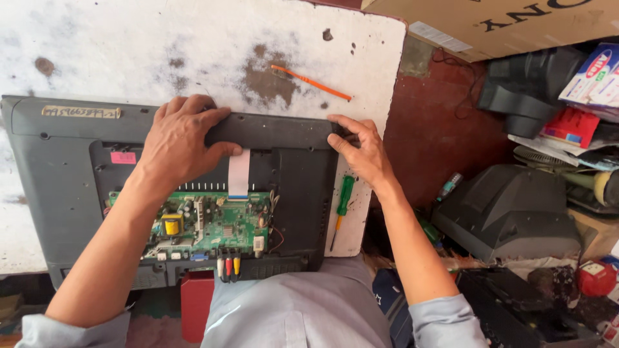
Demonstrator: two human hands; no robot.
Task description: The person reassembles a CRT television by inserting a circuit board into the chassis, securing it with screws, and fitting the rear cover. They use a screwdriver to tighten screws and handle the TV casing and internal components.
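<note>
A dark grey flat-screen set lies face down on a worn white table, its back open. A green circuit board shows inside, with a white ribbon cable running up from it. My left hand presses on the top edge of the set's black back panel. My right hand grips the panel's upper right corner.
A green-handled screwdriver lies at the table's right edge. An orange tool rests on the far part of the table. Right of the table are a cardboard box, dark old sets and clutter on a red floor.
</note>
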